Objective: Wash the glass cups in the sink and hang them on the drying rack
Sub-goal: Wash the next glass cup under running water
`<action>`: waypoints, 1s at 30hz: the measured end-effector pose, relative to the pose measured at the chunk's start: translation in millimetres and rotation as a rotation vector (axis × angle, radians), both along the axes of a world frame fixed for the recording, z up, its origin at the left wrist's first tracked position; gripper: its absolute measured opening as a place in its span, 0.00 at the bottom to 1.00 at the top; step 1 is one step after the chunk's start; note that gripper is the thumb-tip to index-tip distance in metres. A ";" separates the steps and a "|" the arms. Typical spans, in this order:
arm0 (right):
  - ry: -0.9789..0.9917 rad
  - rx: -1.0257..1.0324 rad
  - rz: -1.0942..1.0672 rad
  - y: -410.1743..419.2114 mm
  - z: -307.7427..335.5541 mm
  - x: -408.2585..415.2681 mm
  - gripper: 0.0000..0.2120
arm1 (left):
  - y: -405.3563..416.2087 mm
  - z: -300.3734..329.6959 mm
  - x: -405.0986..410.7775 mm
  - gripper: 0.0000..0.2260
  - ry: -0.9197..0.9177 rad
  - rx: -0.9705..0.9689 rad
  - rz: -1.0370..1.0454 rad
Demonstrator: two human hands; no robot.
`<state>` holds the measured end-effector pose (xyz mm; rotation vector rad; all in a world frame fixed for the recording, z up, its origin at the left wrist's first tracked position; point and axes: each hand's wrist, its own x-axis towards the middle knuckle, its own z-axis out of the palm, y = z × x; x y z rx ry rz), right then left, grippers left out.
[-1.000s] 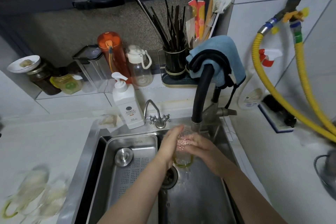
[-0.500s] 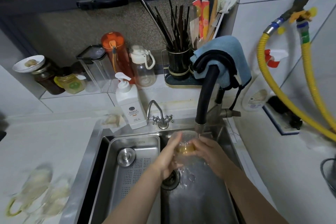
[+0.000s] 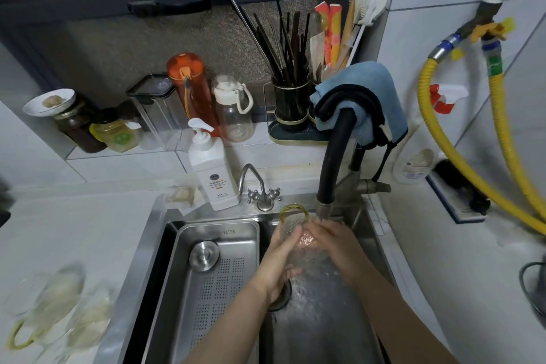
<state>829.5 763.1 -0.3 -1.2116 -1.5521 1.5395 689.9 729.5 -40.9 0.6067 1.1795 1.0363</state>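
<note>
Over the steel sink (image 3: 153, 233) I hold a clear ribbed glass cup (image 3: 304, 248) with a yellow handle under the black tap (image 3: 331, 168). My left hand (image 3: 277, 260) grips the cup from the left. My right hand (image 3: 334, 242) wraps round its right side, fingers over the glass. Water runs down over the cup into the basin. More glass cups with yellow handles (image 3: 56, 313) lie blurred on the counter at the lower left.
A perforated steel tray (image 3: 212, 281) with a round plug fills the sink's left half. A soap dispenser (image 3: 212, 168) and a small chrome tap (image 3: 260, 186) stand behind the sink. Bottles, jars and a utensil holder (image 3: 291, 106) line the ledge. Yellow hoses (image 3: 461, 162) hang at right.
The cup has turned in my hands: its yellow handle now points up and away, near the spout. Both hands stay round it under the running water.
</note>
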 end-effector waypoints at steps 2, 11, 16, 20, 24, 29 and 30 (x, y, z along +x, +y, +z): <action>0.052 -0.042 -0.064 -2.4 4.6 -6.3 0.12 | -0.1 3.1 4.9 0.27 -0.076 0.036 0.067; -0.261 0.079 0.320 -4.9 -15.0 13.2 0.11 | 11.5 5.0 1.0 0.26 0.038 -0.116 0.064; -0.086 0.085 0.162 4.5 -7.9 8.6 0.09 | 6.3 8.9 11.5 0.26 -0.032 -0.081 0.030; -0.113 0.103 0.097 2.8 -11.7 4.1 0.04 | 9.8 8.3 13.4 0.28 -0.052 -0.064 0.093; -0.141 0.088 0.117 3.5 -14.7 7.7 0.09 | 11.0 8.2 12.3 0.26 -0.003 -0.054 0.052; -0.008 -0.004 0.010 7.2 -12.3 2.5 0.13 | 11.7 9.1 22.1 0.27 -0.092 -0.021 0.160; -0.019 -0.003 0.050 5.6 -12.4 2.8 0.11 | 13.4 11.3 20.6 0.27 -0.070 -0.044 0.171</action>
